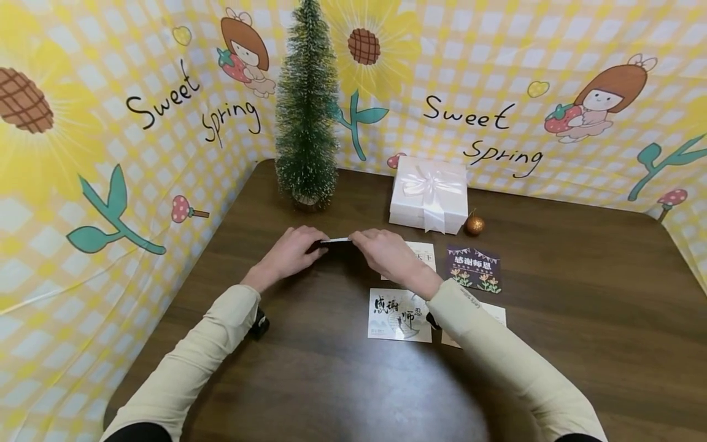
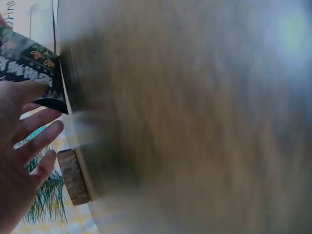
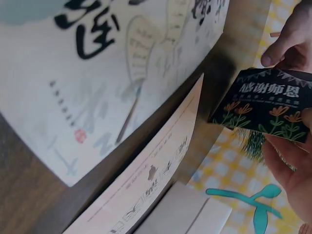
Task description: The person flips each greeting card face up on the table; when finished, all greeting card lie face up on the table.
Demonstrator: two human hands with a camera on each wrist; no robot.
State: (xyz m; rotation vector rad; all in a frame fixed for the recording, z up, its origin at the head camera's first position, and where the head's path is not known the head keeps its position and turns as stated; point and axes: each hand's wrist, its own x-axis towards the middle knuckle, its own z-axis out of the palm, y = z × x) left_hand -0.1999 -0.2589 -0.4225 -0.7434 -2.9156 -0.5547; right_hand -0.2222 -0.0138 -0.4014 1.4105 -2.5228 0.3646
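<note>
A dark card (image 3: 273, 105) with white lettering and orange flowers is held up between both hands. From the head view only its thin edge (image 1: 338, 240) shows. My left hand (image 1: 294, 250) pinches one end, with the thumb on the printed face and the other fingers spread in the left wrist view. The opposite end is pinched by my right hand (image 1: 389, 255). Near the right wrist lies a white card (image 1: 399, 314) with black brush lettering. Two pale cards are partly covered by the right hand and sleeve. To their right rests a purple card (image 1: 474, 269) with flowers.
A small green tree (image 1: 307, 110) on a wooden base stands at the back left. Behind the cards sits a white gift box (image 1: 428, 196) with a ribbon bow, an orange ball ornament (image 1: 475, 224) beside it. A yellow checked cloth (image 1: 486, 73) borders the brown table (image 1: 309, 368).
</note>
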